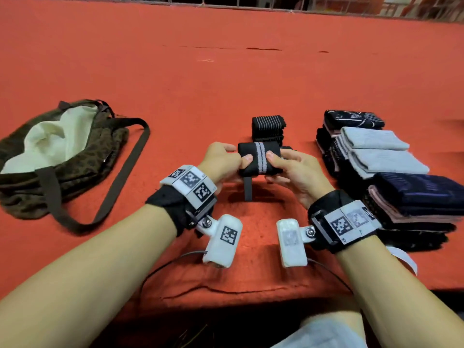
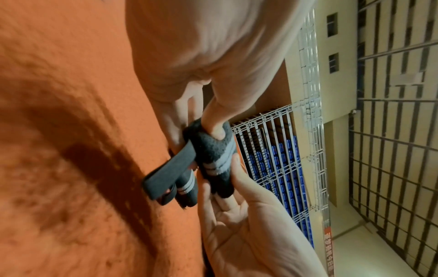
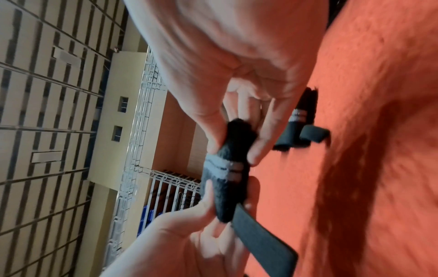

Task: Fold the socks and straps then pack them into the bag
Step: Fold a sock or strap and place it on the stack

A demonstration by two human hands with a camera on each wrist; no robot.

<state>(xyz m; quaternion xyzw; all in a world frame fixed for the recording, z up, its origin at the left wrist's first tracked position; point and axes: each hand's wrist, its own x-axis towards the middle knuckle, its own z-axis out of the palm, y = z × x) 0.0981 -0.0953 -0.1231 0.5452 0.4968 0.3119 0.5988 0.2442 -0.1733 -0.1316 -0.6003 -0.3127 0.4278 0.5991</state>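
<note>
At the centre of the head view, both hands hold a rolled black strap (image 1: pixel 259 159) with pale grey stripes, lifted just above the orange table (image 1: pixel 226 71). The left hand (image 1: pixel 221 162) grips the roll's left end, thumb pressed on its top face and fingers curled under it; the right hand (image 1: pixel 291 169) grips the right end the same way, thumb on top near the stripes. So the roll lies straight between the two hands, touching both. A flat dark tail (image 1: pixel 248 188) of the strap hangs down from the roll's underside, below the left thumb.

In the left wrist view the thumb digs into the fuzzy end of the roll, and a second rolled strap (image 2: pixel 187 187) shows behind it on the table; whether the hanging tail touches it is hard to tell, as that view is blurred.

Just above the hands in the head view sits a folded black striped piece (image 1: pixel 268 129). At the right of the frame stands a stack of folded socks (image 1: pixel 376 156), dark and light grey. At the left lies the open bag (image 1: pixel 75 156), leopard-patterned with a cream lining, its strap handles spread on the table, well apart from the hands.
</note>
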